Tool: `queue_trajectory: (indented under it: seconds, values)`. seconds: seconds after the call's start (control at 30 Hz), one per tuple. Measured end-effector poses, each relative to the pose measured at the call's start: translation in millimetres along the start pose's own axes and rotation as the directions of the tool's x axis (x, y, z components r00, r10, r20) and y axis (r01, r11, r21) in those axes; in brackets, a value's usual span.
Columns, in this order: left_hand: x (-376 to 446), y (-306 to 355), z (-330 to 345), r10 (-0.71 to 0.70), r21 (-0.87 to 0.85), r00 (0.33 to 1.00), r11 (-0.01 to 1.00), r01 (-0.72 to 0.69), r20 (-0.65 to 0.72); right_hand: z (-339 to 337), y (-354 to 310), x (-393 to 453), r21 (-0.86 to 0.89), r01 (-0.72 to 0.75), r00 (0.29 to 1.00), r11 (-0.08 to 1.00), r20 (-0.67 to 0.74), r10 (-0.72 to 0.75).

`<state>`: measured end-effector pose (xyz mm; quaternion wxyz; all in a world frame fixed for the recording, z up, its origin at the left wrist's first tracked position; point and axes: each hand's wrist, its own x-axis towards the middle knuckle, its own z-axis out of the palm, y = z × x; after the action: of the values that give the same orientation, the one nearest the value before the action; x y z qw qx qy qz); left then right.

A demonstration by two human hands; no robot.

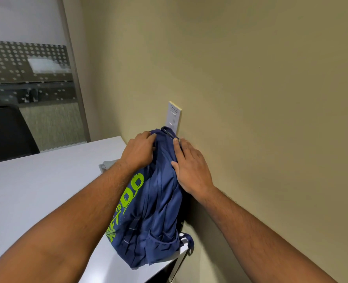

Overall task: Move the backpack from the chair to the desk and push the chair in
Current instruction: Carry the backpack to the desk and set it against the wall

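i have both forearms bare and stretched forward, converging toward each other. my left hand (139, 151) is knuckles up, fingers curled over and closed on a fold of the backpack (158, 201) at its top. my right hand (189, 166) lies flat just to the right of it, palm down, fingers straight and together, thumb pressed along the fabric, gripping nothing.

Blue backpack (158, 201) on white desk (36, 190), both hands (140, 152) pressing it
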<state>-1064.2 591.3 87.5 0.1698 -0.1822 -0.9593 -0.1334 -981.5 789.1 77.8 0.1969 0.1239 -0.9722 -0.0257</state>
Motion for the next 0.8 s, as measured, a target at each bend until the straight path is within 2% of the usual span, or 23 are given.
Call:
queue_trajectory:
  seconds: [0.2, 0.37, 0.8]
  values:
    - [-53.9, 2.5, -5.5, 0.003, -0.007, 1.000, 1.000, -0.003, -0.019, -11.0, -22.2, -34.5, -0.086, -0.069, 0.994, 0.994, 0.083, 0.076]
    - [-105.4, 11.2, -18.7, -0.023, 0.006, 0.999, 1.000, 0.023, -0.041, -21.1, -40.7, -72.3, -0.072, -0.061, 0.992, 0.996, 0.110, 0.069]
    - [-254.8, 82.0, -75.6, -0.129, 0.151, 0.989, 0.979, 0.139, -0.076, -87.5, -67.6, -187.1, 0.045, -0.048, 0.998, 0.998, 0.049, 0.045]
